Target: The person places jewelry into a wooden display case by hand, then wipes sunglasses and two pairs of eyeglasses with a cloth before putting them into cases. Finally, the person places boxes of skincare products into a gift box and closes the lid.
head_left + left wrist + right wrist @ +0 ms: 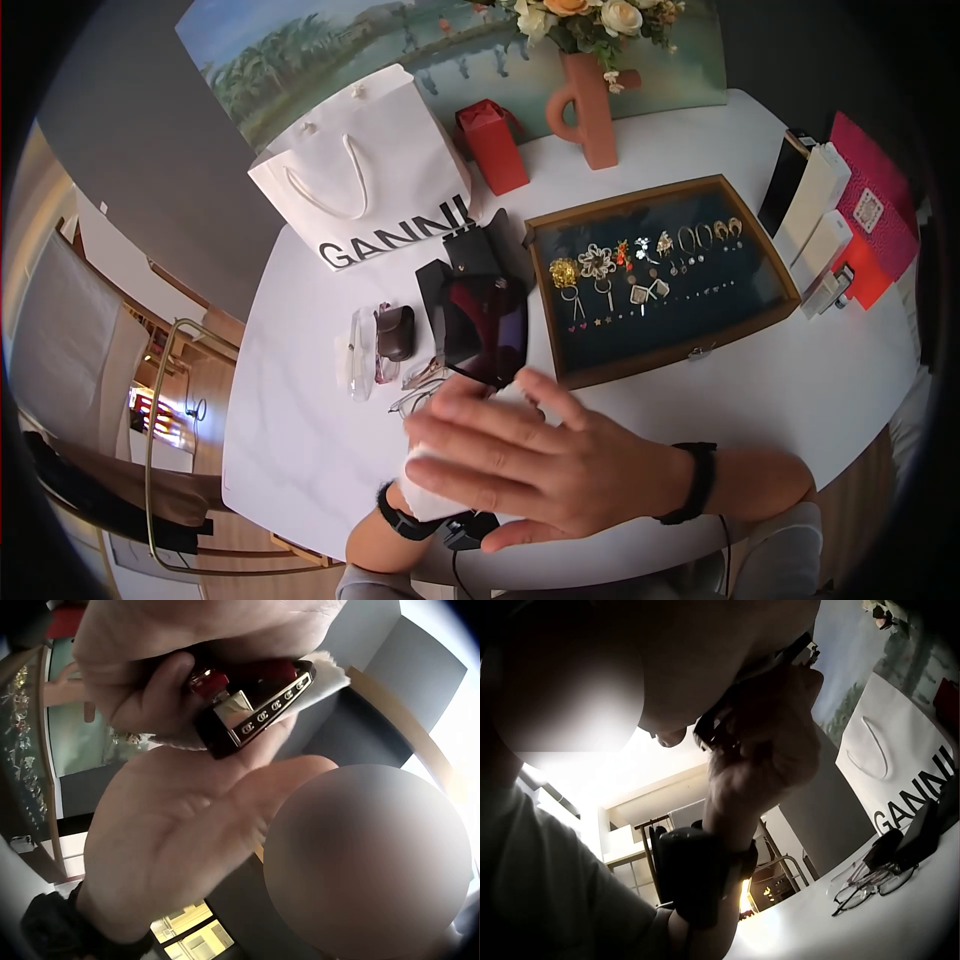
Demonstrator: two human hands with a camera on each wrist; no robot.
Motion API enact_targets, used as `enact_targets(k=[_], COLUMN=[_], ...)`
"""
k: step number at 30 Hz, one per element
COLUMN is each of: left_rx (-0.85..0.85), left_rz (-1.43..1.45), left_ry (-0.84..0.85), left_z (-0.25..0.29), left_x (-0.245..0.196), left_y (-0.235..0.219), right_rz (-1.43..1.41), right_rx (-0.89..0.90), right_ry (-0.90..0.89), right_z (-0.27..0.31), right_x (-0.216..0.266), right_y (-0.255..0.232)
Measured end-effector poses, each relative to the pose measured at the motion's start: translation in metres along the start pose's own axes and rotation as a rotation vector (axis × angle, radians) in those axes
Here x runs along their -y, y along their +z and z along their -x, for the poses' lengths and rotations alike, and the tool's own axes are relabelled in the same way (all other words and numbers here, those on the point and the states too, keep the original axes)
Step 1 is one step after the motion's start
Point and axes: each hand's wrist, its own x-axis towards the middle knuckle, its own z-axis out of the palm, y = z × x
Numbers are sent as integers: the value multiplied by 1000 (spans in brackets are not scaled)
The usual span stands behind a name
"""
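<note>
In the head view my right hand (pixel 550 465) lies across my left, its fingers fairly straight over a white cloth (pixel 428 503). Beyond the fingers show sunglasses (pixel 487 325) with large dark purple-red lenses. The left wrist view has my left hand (pixel 172 637) curled round them. A black temple (pixel 266 716) with gold trim and a row of small logos sticks out there. The cloth edge shows behind the temple, and my right palm faces up below it. Most of my left hand is hidden from the head view.
Eyeglasses (pixel 425 378) and a dark brown case (pixel 397 333) lie on the white table (pixel 285 370). Behind stand a white paper bag (pixel 350 180), a red box (pixel 492 150) and a terracotta vase (pixel 590 115). At right sit a wooden display case of jewellery (pixel 640 365) and upright white boxes (pixel 815 195).
</note>
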Motion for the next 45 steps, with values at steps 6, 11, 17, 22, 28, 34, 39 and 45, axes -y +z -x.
enact_targets(k=[6, 11, 17, 22, 28, 34, 39, 45], left_rx=[445, 398, 142, 300, 188, 113, 229, 177], left_rz=[550, -733, -400, -316, -156, -288, 534, -379], left_ry=[-11, 663, -95, 152, 193, 312, -39, 417], left_z=[-16, -26, 12, 4, 7, -7, -12, -22], left_x=[1, 23, -40, -20, -12, -10, -21, 53], left_y=[-22, -14, 46, 31, 19, 5, 8, -30], right_rz=[-133, -10, 143, 288, -21, -312, -226, -156], right_rx=[62, 14, -110, -107, -79, -12, 35, 42], right_ry=[-111, 54, 196, 310, 132, -9, -98, 19], right_z=[-1, -5, 0, 1, -4, -1, -1, -5], right_x=[3, -10, -40, -37, -18, 1, 11, -8], right_y=[8, -13, -22, -29, -7, 9, 13, -7])
